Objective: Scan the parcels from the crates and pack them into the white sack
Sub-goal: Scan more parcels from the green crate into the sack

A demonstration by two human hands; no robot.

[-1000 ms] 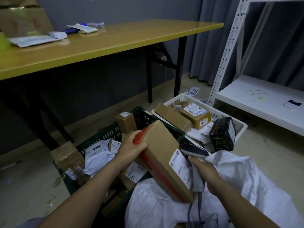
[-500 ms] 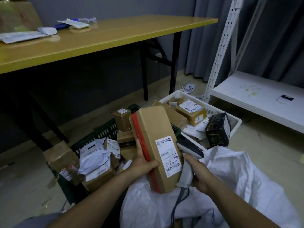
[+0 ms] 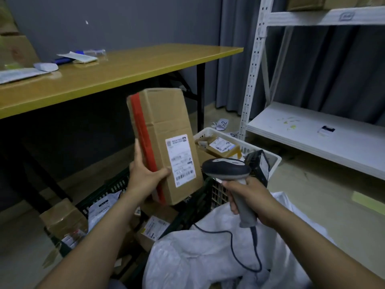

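Table: yellow top (image 3: pixel 125 71) at upper left; papers and a small white item lie near its far-left end.
Green crate: dark lattice crate (image 3: pixel 112 187) on the floor below the table edge, holding labelled brown boxes and a white mailer. A brown box (image 3: pixel 62 219) sits at its left side; inside or outside, cannot tell.
Left hand: (image 3: pixel 143 176) grips the parcel's lower left edge, thumb on the front face beside the label.
Parcel: tall brown carton (image 3: pixel 164 126) held in the air above the green crate, nearly upright. Red tape runs down its left edge; the white shipping label (image 3: pixel 180 161) on the lower front faces the camera.
White sack: (image 3: pixel 198 257) crumpled at bottom centre, under both forearms. The parcel is not in it.
Scanner: grey and dark handheld (image 3: pixel 227 168), head just right of the parcel's lower corner. The cord (image 3: pixel 255 240) trails over the sack.
Right hand: (image 3: pixel 248 197) wrapped round the scanner handle.
White crate: (image 3: pixel 274 163) behind the scanner, holding labelled brown boxes and a black box (image 3: pixel 259 165).
Shelf: white rack (image 3: pixel 312 132) at right, in front of a grey curtain.
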